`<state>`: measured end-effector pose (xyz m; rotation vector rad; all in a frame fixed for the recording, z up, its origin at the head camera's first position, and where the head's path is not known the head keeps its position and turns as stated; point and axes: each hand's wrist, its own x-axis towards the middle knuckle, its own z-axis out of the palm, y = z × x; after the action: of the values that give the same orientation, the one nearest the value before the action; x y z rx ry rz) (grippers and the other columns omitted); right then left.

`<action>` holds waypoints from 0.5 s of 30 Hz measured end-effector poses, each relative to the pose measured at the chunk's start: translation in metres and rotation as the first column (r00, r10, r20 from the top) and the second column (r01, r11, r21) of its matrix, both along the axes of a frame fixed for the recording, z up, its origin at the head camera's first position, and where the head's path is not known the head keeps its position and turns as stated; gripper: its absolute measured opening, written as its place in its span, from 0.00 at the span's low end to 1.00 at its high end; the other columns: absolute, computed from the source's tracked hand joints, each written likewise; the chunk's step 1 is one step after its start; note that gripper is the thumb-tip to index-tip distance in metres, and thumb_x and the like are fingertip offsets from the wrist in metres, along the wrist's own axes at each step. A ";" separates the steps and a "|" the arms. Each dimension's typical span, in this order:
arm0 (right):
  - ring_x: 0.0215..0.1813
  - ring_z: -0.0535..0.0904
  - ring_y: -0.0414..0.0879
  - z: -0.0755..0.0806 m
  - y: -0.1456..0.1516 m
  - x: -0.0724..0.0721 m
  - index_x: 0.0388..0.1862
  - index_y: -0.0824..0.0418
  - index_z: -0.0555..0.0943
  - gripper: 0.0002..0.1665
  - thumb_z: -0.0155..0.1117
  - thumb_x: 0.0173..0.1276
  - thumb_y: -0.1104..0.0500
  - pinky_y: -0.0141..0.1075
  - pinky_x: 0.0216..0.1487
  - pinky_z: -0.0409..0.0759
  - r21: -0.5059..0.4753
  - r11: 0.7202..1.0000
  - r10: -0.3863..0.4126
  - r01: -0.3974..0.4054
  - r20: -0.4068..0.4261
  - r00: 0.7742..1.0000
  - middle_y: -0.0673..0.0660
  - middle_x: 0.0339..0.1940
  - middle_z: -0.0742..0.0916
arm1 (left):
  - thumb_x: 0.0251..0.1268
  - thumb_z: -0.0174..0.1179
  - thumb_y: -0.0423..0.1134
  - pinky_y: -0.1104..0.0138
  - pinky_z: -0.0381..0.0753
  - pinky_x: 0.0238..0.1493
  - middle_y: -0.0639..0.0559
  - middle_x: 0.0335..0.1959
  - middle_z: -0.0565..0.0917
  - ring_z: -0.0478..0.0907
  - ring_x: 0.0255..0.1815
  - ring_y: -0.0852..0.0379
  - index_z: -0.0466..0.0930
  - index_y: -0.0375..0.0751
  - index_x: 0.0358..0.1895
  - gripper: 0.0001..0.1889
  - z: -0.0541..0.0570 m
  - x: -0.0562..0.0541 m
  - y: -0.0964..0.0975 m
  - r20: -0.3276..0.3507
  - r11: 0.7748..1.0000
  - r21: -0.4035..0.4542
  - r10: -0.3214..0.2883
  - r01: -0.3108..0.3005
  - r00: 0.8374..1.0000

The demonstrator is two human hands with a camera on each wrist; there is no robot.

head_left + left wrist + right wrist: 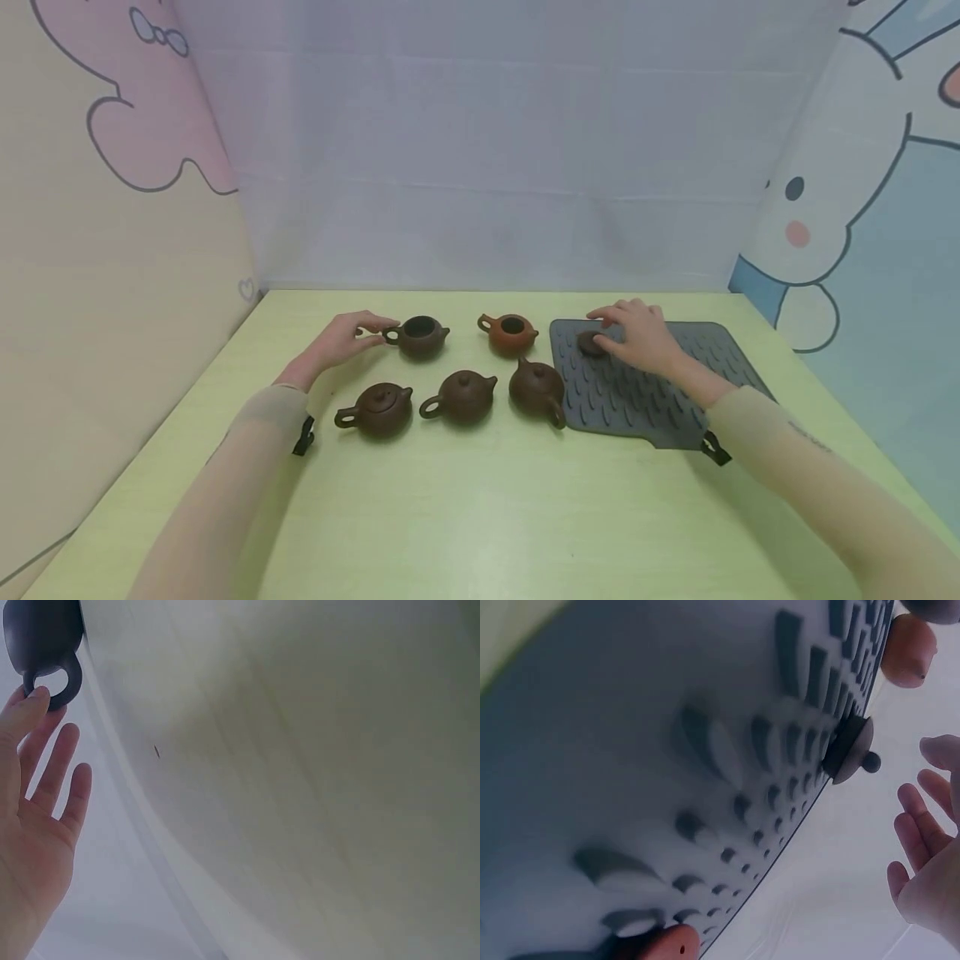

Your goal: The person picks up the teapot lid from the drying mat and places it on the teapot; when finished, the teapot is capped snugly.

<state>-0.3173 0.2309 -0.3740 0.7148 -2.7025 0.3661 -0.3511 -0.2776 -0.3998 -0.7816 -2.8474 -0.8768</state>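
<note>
My left hand (347, 337) is at the handle of a dark brown teapot (422, 337) without its lid, at the back left. In the left wrist view, thumb and forefinger of the left hand (41, 825) pinch the handle (71, 682), while the other fingers stay loose. My right hand (637, 333) hovers over the grey textured mat (697, 367), close to a dark round lid (591, 343). The right wrist view has this lid (849, 750) lying knob up, apart from the right hand (930, 847), whose fingers are spread and hold nothing.
A lidless orange-brown teapot (512, 332) stands left of the mat. Nearer are three lidded brown teapots: one at left (382, 410), one in the middle (465, 397), one beside the mat (537, 387). An orange-red piece (671, 945) with a small hole shows in the right wrist view.
</note>
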 end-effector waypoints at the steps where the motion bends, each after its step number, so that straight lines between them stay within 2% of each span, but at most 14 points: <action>1: 0.50 0.74 0.58 0.000 0.001 -0.002 0.59 0.54 0.81 0.22 0.68 0.67 0.54 0.56 0.49 0.64 0.014 1.000 -0.004 0.004 0.010 1.000 0.59 0.42 0.86 | 0.68 0.61 0.35 0.46 0.78 0.59 0.45 0.59 0.84 0.81 0.57 0.44 0.80 0.48 0.62 0.19 0.000 0.000 0.000 0.002 1.000 0.004 0.001 -0.001 1.000; 15: 0.51 0.75 0.58 0.003 0.007 -0.018 0.56 0.53 0.83 0.17 0.66 0.68 0.57 0.59 0.52 0.63 0.105 0.994 -0.052 0.036 0.156 0.986 0.59 0.47 0.85 | 0.68 0.60 0.31 0.49 0.80 0.58 0.44 0.54 0.86 0.82 0.55 0.44 0.83 0.44 0.57 0.16 0.002 -0.005 0.004 -0.020 1.000 0.011 0.013 -0.013 1.000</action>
<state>-0.3358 0.2378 -0.3710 0.6788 -2.8997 0.2872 -0.3563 -0.2737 -0.3974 -0.7655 -2.8248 -0.8773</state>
